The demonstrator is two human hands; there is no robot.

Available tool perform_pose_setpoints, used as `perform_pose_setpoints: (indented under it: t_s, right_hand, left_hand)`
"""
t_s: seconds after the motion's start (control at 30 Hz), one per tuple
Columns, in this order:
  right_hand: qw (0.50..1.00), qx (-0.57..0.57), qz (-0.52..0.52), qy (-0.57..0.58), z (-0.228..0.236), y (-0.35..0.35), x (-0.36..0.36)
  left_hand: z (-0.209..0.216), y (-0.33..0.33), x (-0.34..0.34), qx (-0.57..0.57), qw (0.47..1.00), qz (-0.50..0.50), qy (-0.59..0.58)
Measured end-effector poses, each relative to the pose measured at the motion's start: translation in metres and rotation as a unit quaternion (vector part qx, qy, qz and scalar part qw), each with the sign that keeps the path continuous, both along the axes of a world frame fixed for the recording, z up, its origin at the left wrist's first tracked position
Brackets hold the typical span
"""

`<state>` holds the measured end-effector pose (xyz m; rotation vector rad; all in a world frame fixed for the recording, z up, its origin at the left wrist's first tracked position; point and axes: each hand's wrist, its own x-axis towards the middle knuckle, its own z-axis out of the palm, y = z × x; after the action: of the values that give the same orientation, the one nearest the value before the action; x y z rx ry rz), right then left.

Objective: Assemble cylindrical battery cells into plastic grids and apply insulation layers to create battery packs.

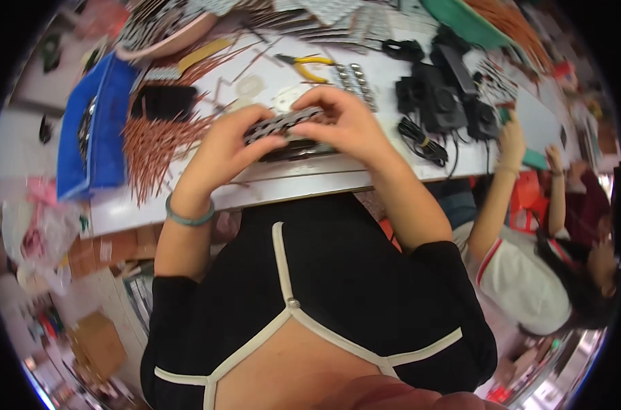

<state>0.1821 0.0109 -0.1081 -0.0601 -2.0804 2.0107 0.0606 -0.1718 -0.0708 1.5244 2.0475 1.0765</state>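
Between my two hands, just above the near edge of the table, is a dark strip with a silver, link-like pattern [281,124]. My left hand [230,142] grips its left end, thumb in front and fingers behind. The fingers of my right hand [343,121] curl over the other end, with the thumb pressed on the front. Its exact kind is too blurred to make out. Below the strip lie flat dark, shiny pieces [300,149], partly hidden by my hands. Behind my hands sits a white round piece [288,98].
Thin reddish-brown sticks [150,154] spread beside a blue bin [105,130] at left, near a black flat object [164,102]. Yellow-handled pliers [314,68] and silver strips [355,83] lie beyond. Black adapters with cables [433,102] stand at right, near another person's hand [512,140].
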Motion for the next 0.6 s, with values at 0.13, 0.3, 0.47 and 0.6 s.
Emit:
perform_pose_setpoints:
  t_s: [0.13,0.3,0.47,0.6]
  right_hand:
    - [1.000,0.009,-0.015,-0.005,0.008,0.000,-0.010]
    - [0.994,0.105,-0.032,0.020,0.007,0.000,-0.007]
    - [0.936,0.249,-0.233,0.090,0.052,0.077,0.018]
    - [0.862,0.313,-0.388,0.089,0.069,0.191,0.029]
  left_hand:
    - [0.002,0.003,-0.008,0.021,0.999,0.017,0.043]
    - [-0.011,0.001,-0.008,0.058,0.996,0.046,0.056]
    - [-0.021,-0.012,-0.016,0.112,0.984,0.134,-0.027]
    - [-0.030,-0.015,-0.034,0.137,0.958,0.217,-0.127]
